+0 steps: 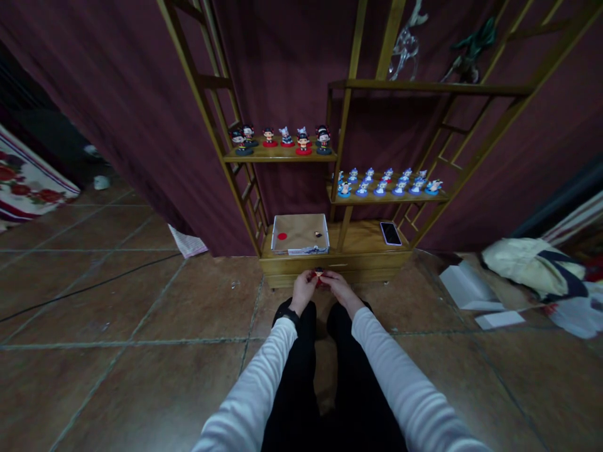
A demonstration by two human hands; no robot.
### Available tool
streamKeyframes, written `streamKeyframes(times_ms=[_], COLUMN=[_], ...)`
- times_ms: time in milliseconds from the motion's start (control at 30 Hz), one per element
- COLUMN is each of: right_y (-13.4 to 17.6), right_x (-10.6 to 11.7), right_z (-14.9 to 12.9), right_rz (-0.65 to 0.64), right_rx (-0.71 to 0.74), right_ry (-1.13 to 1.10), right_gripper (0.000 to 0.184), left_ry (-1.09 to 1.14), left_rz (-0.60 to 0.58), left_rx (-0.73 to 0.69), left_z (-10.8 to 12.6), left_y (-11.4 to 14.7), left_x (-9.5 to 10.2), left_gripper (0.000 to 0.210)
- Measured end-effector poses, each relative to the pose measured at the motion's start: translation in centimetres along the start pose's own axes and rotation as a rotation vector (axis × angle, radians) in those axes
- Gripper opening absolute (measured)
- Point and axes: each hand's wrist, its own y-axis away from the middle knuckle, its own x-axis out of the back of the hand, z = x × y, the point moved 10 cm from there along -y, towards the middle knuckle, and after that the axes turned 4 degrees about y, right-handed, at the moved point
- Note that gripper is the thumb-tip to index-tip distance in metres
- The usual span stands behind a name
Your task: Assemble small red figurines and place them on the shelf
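Between my two hands, just in front of the cabinet drawer, is a small figurine (pixel 319 273) with dark hair and a red lower part. My left hand (pixel 304 289) pinches it from the left, a dark watch on that wrist. From the right, the fingers of my right hand (pixel 338 286) close on the same figurine. Beyond them a shallow open cardboard box (pixel 299 227) sits on the bottom shelf. Inside it lie a red disc (pixel 282 236) and a small dark-and-pale piece (pixel 318 234), too small to name.
Several figurines on round bases (pixel 303 145) stand on the upper left shelf. Blue-and-white figurines (pixel 380 188) fill the right shelf in two rows. A phone (pixel 391 233) lies bottom right. Glass ornament (pixel 406 47) above; white box (pixel 470 287) and bag (pixel 532 267) on the right floor.
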Motion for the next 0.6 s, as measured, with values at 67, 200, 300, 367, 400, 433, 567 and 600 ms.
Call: streamKeyframes(times_ms=[67, 200, 300, 367, 400, 433, 567, 600], right_y=[-0.1, -0.4, -0.9, -1.5, -1.8, -2.1, -3.4, -3.7], right_x=[0.3, 0.8, 1.7, 2.3, 2.6, 2.8, 3.1, 3.1], right_z=[0.0, 0.1, 0.1, 0.0, 0.0, -0.2, -1.0, -1.2], right_rz=[0.015, 0.023, 0.052, 0.074, 0.078, 0.079, 0.058, 0.051], right_rx=[0.001, 0.006, 0.01, 0.011, 0.01, 0.011, 0.036, 0.044], right_ry=[0.006, 0.016, 0.028, 0.031, 0.029, 0.024, 0.006, 0.005], right_gripper=[0.032, 0.032, 0.034, 0.035, 0.035, 0.036, 0.038, 0.039], left_ry=[-0.158, -0.334, -0.335, -0.356, -0.395, -0.453, -0.723, -0.771], left_rz=[0.036, 0.043, -0.014, -0.032, -0.04, -0.053, -0.119, -0.129], left_rx=[-0.05, -0.089, -0.114, -0.131, -0.137, -0.143, -0.191, -0.21], left_z=[0.7, 1.9, 2.6, 3.1, 3.3, 3.5, 4.3, 4.5], left_y=[0.2, 0.3, -0.1, -0.5, -0.7, -0.9, -1.7, -1.8], left_x=[0.2, -0.1, -0.9, -1.4, -1.6, -1.9, -3.2, -3.4], left_gripper=[0.011, 0.014, 0.02, 0.022, 0.023, 0.023, 0.029, 0.031])
